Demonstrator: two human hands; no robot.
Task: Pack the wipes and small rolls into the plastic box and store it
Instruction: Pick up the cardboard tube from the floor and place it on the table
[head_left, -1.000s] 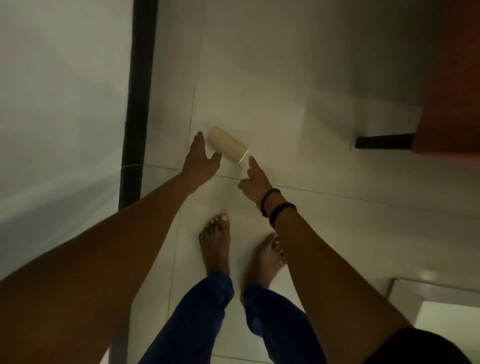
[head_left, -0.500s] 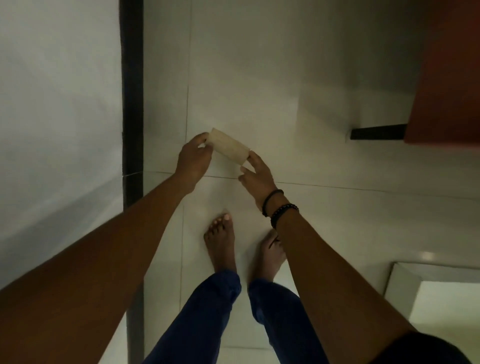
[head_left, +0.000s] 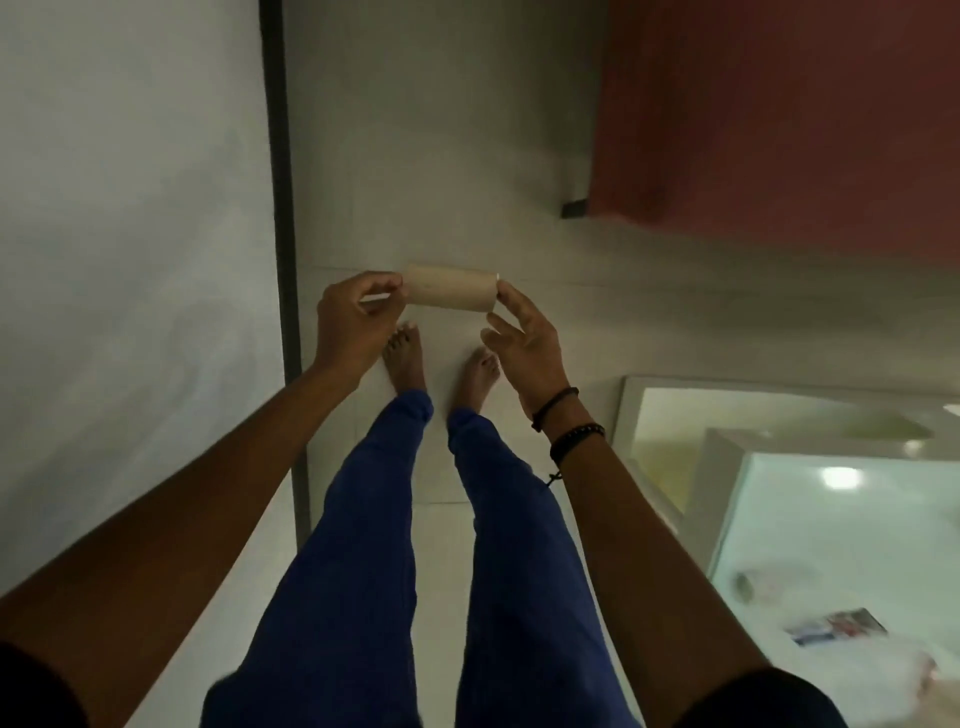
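Note:
A small beige roll (head_left: 451, 289) is held level in the air above the tiled floor, in front of my bare feet. My left hand (head_left: 353, 322) pinches its left end with curled fingers. My right hand (head_left: 524, 338) touches its right end with thumb and fingertips, the other fingers spread. At the right, a white table (head_left: 810, 530) carries a packet of wipes (head_left: 836, 626) and crumpled white plastic; the box is not clearly seen.
A white wall with a dark vertical strip (head_left: 283, 260) runs along the left. A reddish-brown cabinet (head_left: 779, 114) stands at the upper right, its dark base just off the floor. My legs in blue trousers (head_left: 395, 545) fill the middle.
The roll lay on the floor a second ago; both hands took its ends and lifted it. The view has risen and the table at the right has come into sight.

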